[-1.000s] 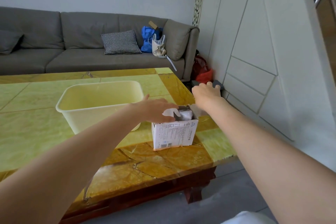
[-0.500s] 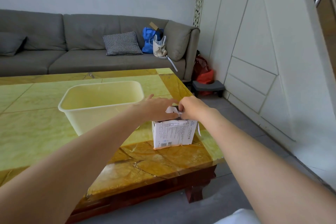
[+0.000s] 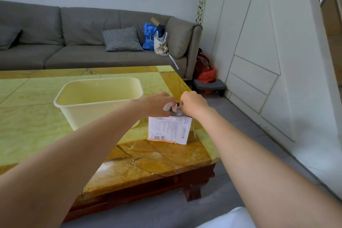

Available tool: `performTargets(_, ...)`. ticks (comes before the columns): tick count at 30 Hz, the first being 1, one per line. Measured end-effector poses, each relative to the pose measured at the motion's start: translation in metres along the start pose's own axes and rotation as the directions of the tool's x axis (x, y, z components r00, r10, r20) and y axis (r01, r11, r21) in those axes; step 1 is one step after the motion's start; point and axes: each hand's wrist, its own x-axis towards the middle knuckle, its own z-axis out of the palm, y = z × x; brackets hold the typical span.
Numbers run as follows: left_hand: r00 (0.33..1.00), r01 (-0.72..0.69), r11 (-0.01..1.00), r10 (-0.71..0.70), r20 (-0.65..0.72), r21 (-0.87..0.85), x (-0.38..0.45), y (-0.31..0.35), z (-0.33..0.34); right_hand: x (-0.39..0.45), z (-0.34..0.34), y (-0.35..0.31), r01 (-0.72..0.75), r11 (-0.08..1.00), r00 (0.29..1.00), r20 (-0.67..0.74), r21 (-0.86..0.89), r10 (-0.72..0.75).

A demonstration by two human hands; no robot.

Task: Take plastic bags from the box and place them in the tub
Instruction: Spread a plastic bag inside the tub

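A small white printed box (image 3: 169, 131) stands near the right front corner of the table. Its top is open, and clear plastic bags (image 3: 177, 113) show inside. My left hand (image 3: 157, 104) rests on the box's top left edge, beside a raised white flap (image 3: 168, 106). My right hand (image 3: 192, 102) sits over the opening with its fingers curled down onto the plastic; the fingertips are hidden. A pale yellow tub (image 3: 96, 98) stands just left of the box with nothing visible inside.
The yellow and amber stone table (image 3: 148, 159) ends just right of the box and drops to a grey floor. A grey sofa (image 3: 74, 42) with a checked cushion and bags runs behind. A grey stool (image 3: 209, 85) stands by the white panelled wall.
My right hand came from beyond the box's far right side onto its open top. My left hand stayed on the box's left edge.
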Motion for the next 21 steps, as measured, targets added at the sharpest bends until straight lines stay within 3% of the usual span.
performTargets(4,0.984,0.052,0.991,-0.072,-0.164,-0.127,0.001,-0.001,-0.007,0.002,-0.002,0.001,-0.046,0.994,0.998,-0.029,0.098,0.049)
performTargets(7,0.929,0.044,0.961,-0.139,-0.343,-0.272,-0.007,-0.01,-0.012,0.005,-0.004,0.002,-0.086,0.987,0.995,-0.036,0.132,0.091)
performTargets(9,0.924,0.02,0.959,-0.125,-0.362,-0.281,-0.017,-0.02,-0.011,0.006,-0.005,0.002,-0.122,0.976,0.99,-0.048,0.183,0.133)
performTargets(10,0.931,0.046,0.97,-0.128,-0.34,-0.241,-0.022,-0.025,-0.009,0.007,-0.005,0.0,-0.14,0.965,0.985,-0.064,0.22,0.158)
performTargets(12,0.947,0.129,0.991,-0.116,-0.3,0.025,-0.029,-0.033,-0.005,0.012,-0.008,-0.005,-0.149,0.918,0.971,-0.12,0.368,0.206)
performTargets(13,0.953,0.142,0.976,-0.09,-0.288,0.163,-0.03,-0.036,-0.003,0.013,-0.012,-0.008,-0.131,0.866,0.963,-0.147,0.483,0.227)
performTargets(15,0.952,0.15,0.966,-0.085,-0.293,0.208,-0.031,-0.035,-0.007,0.014,-0.027,-0.016,-0.059,0.706,0.946,-0.186,0.706,0.265)
performTargets(17,0.938,0.135,0.991,-0.134,-0.321,-0.019,-0.03,-0.029,-0.014,0.013,-0.044,-0.02,-0.027,0.586,0.944,-0.172,0.81,0.281)
performTargets(19,0.926,0.084,0.952,-0.184,-0.33,-0.294,-0.026,-0.019,-0.025,0.011,-0.055,-0.023,-0.02,0.477,0.965,-0.107,0.879,0.238)
performTargets(21,0.93,0.076,0.902,-0.218,-0.296,-0.425,-0.022,-0.008,-0.035,0.008,-0.064,-0.024,-0.019,0.353,0.983,-0.046,0.935,0.176)
